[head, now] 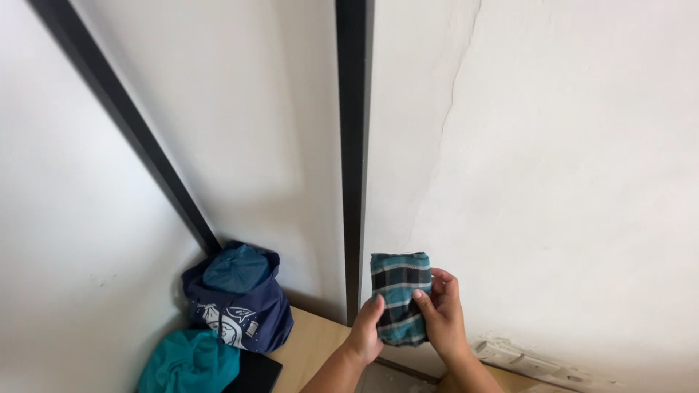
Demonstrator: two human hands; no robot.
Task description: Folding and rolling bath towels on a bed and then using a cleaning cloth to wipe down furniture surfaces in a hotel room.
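Teal-and-black plaid cloth, folded into a small upright bundle [399, 297], sits between your two hands low in the view, at about six o'clock from the picture's centre, held up in front of the white plastered wall [553, 167]. Your left hand [366, 329] presses against the bundle's lower left edge, its grip closed on the cloth with the thumb pointing up along the fabric. Your right hand [441, 313] has its grip pinching the bundle from the right, thumb laid across the front and fingers curled behind the upper edge. A black vertical metal strip [353, 145] runs down the wall just at nine o'clock of the bundle. Well apart, toward eight o'clock, a navy fabric bag with a pale print [240, 309] stands in the corner on the light wooden desk [313, 346], stuffed with a blue cloth. A crumpled teal garment [191, 362] lies just beside it, at the bag's seven o'clock, touching it.
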